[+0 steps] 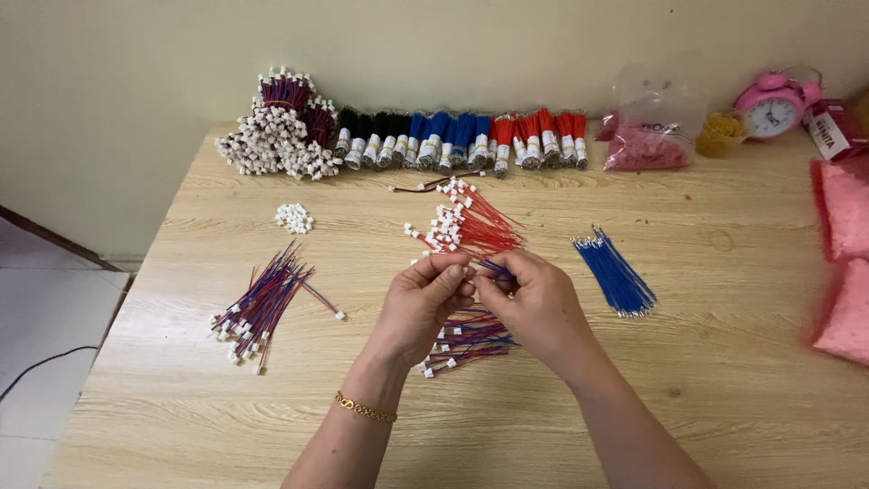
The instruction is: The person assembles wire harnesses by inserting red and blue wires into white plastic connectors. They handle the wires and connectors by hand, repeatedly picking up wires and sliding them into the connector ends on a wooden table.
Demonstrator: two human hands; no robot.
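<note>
Left hand (424,303) pinches a small white connector (455,263); right hand (534,303) grips a blue wire (496,268), fingertips meeting just below the red wire pile (471,226). Loose blue wires (615,272) lie right of that pile, a red-blue harness bundle (262,303) far left.

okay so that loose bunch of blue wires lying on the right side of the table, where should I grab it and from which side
Probably pinch the blue wire bunch across its middle, coming from above. It lies flat on the table, running diagonally, with bare space on both sides for fingers; its far end narrows and its near end fans out, so the middle gathers most strands.
</note>
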